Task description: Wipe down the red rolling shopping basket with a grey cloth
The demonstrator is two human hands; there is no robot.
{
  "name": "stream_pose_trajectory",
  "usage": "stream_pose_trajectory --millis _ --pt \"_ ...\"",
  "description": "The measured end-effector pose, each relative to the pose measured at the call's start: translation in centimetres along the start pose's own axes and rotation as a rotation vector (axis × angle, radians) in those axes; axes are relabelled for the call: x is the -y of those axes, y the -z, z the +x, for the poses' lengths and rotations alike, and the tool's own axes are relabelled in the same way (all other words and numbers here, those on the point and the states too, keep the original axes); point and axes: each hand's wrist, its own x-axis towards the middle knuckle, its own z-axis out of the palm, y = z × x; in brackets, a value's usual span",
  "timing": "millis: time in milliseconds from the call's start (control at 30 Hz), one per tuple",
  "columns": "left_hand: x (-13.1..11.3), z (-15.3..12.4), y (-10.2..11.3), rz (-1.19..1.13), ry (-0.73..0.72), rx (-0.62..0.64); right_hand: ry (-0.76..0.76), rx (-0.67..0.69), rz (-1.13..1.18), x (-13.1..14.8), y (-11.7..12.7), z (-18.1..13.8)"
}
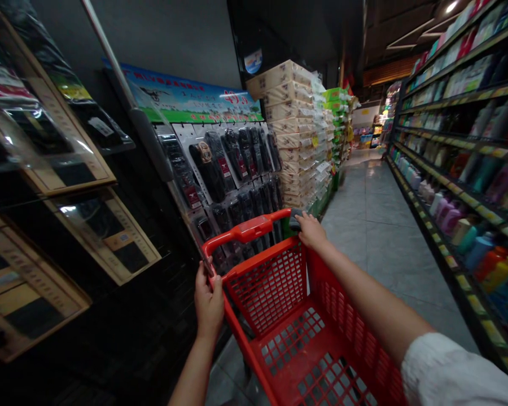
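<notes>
A red plastic shopping cart (296, 332) stands in front of me, its basket holding nothing I can see. My left hand (208, 301) is closed on the cart's near left rim, and a thin dark object seems pinched under its thumb. My right hand (310, 230) reaches to the far right corner of the cart and is closed on the grey end of the red handle bar (248, 228).
A pegboard rack of packaged dark socks (232, 169) stands just beyond the cart. Stacked tissue packs (298, 129) line the left side of the aisle. Shelves of bottles (461, 186) run along the right. Grey tiled floor (376, 225) stretches ahead between them. Framed displays (59, 186) hang at left.
</notes>
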Motion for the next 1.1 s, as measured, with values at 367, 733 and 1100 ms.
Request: stream_pose_trajectory --millis 367,733,1100 --pt "0.9 -0.2 0.2 -0.019 0.004 0.002 0.156 -0.019 0.163 5.3 -0.6 5.3" --pt "0.9 -0.9 0.1 0.004 0.071 -0.009 0.534 -0.001 0.198 14.2 -1.1 1.5" --pt "0.8 -1.2 0.1 -0.014 0.058 -0.006 0.823 0.025 0.246 19.5 -2.2 0.6"
